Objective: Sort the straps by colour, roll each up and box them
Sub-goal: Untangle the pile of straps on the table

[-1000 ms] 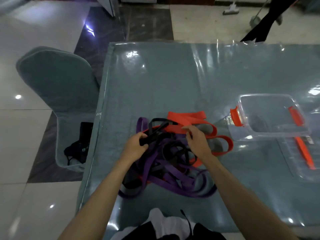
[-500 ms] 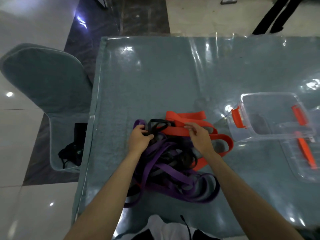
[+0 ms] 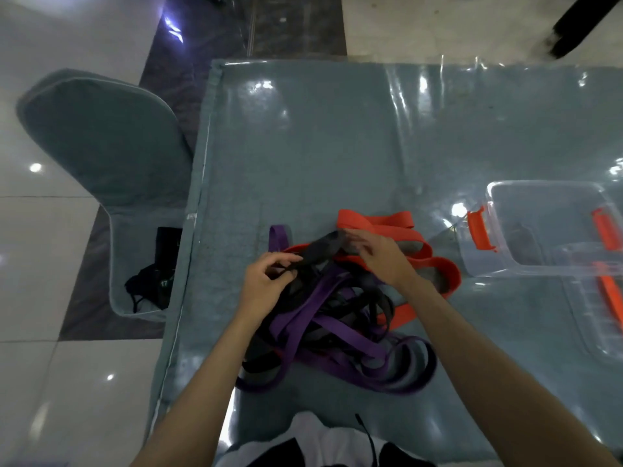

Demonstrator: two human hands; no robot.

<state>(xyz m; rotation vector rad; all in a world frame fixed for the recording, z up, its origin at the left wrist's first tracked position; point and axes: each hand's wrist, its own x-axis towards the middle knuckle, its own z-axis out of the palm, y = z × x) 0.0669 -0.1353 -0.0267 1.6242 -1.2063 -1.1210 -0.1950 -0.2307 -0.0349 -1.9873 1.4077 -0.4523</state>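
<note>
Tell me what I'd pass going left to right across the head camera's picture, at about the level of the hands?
Chair → black item on its seat → purple strap loop → left hand → black strap held between both hands → right hand → orange straps → clear plastic box with orange latches.
</note>
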